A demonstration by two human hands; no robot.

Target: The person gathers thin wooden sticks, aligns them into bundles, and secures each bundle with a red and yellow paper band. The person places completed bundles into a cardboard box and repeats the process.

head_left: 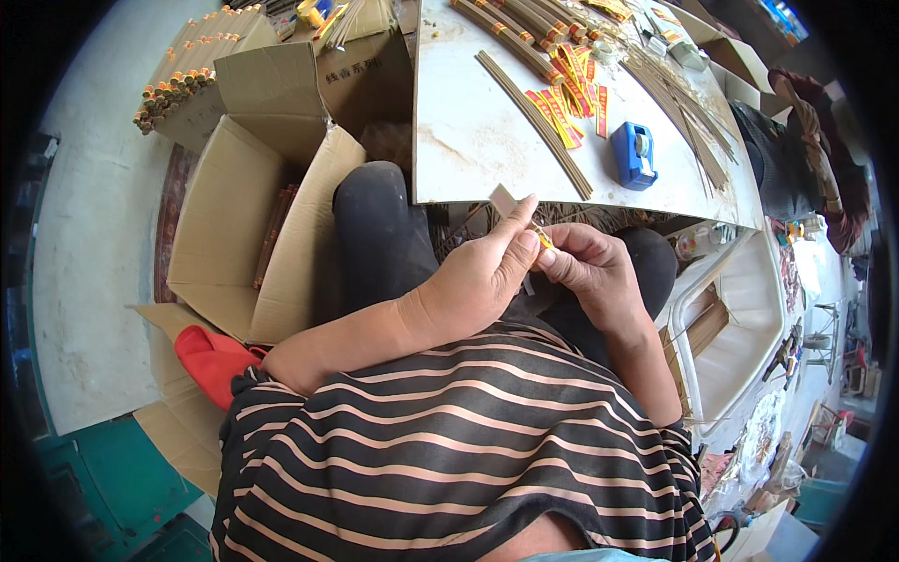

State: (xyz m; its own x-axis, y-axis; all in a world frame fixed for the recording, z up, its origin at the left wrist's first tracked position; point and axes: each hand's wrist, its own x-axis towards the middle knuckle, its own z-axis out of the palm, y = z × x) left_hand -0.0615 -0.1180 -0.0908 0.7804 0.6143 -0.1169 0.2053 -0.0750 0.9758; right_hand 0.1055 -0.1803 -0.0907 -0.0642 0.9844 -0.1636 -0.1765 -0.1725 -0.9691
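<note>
Above my lap, both hands meet on a bundle of thin brown incense sticks (503,199), whose flat pale end juts out past my left hand. My left hand (478,272) is closed around the bundle, thumb and forefinger towards its top. A yellow and red paper label (544,240) shows on it between the hands. My right hand (599,267) pinches at this label with thumb and fingers. On the white table (459,150) ahead lie loose incense sticks (538,131), several red and yellow labels (573,89) and a blue tape dispenser (635,156).
Left of my knees stands an open cardboard box (220,225) with dark bundles inside. Stacked labelled bundles (201,61) lie beyond it. A red cloth (213,363) hangs near my left elbow. To the right are a white plastic tub (740,328) and another person (805,140).
</note>
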